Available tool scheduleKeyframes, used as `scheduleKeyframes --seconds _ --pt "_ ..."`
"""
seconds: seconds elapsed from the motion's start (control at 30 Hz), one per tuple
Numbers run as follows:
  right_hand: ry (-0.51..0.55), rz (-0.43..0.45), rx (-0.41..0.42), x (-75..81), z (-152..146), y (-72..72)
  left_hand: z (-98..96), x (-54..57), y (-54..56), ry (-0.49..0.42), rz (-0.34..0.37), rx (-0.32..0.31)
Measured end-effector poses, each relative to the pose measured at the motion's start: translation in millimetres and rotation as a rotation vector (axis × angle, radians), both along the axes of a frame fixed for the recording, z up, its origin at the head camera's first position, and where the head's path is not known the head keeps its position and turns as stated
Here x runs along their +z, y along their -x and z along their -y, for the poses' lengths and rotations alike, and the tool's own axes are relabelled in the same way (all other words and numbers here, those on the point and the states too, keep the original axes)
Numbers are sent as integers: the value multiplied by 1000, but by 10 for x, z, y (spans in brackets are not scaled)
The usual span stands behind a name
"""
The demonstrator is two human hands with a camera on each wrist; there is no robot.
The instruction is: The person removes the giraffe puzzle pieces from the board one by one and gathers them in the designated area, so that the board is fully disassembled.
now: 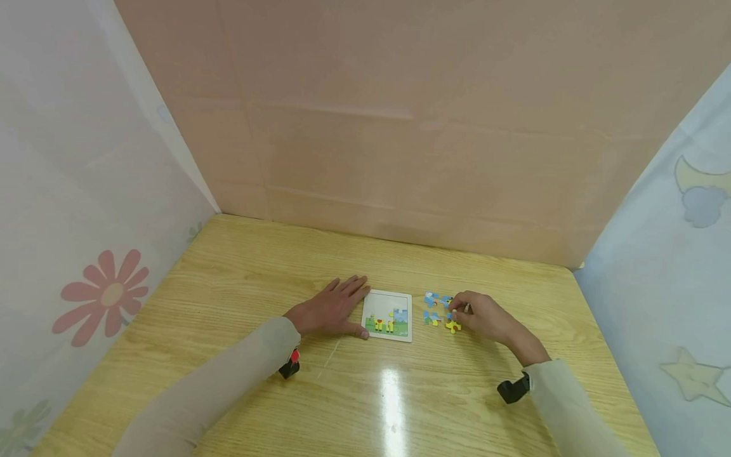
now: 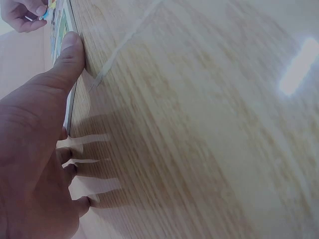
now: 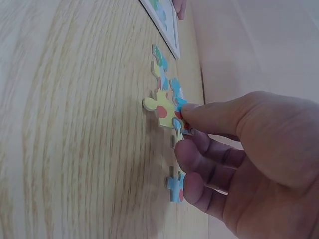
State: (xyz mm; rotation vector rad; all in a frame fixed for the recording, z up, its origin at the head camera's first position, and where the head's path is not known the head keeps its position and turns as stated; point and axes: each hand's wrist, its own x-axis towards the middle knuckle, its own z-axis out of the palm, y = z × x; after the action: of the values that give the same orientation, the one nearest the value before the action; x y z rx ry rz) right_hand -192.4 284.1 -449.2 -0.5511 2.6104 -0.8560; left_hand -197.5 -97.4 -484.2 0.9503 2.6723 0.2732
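A square jigsaw puzzle board (image 1: pixel 387 336) with a white rim lies on the wooden table, its lower part filled with a green and yellow animal picture. My left hand (image 1: pixel 331 310) lies along the board's left side, fingers spread, thumb at its lower left corner. Right of the board, my right hand (image 1: pixel 482 316) bends over loose pieces. It pinches a small puzzle piece, whose blue edge (image 2: pixel 44 16) shows at the fingertips in the left wrist view. A yellow puzzle piece (image 3: pixel 162 110) with a red spot lies by the thumb. The fingers partly hide the pieces behind them.
Several loose blue puzzle pieces (image 1: pixel 431 318) lie between the board and my right hand. The wooden table (image 1: pixel 274 254) meets a brown back panel (image 1: pixel 365 165). Pale patterned sheets (image 1: pixel 165 209) stand at both sides.
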Motion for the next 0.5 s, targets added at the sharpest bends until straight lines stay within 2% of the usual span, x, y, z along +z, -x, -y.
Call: scheduleKeyframes --seconds 0.5 --pt "-8 -51 -15 11 -16 -19 12 45 -17 -13 10 -5"
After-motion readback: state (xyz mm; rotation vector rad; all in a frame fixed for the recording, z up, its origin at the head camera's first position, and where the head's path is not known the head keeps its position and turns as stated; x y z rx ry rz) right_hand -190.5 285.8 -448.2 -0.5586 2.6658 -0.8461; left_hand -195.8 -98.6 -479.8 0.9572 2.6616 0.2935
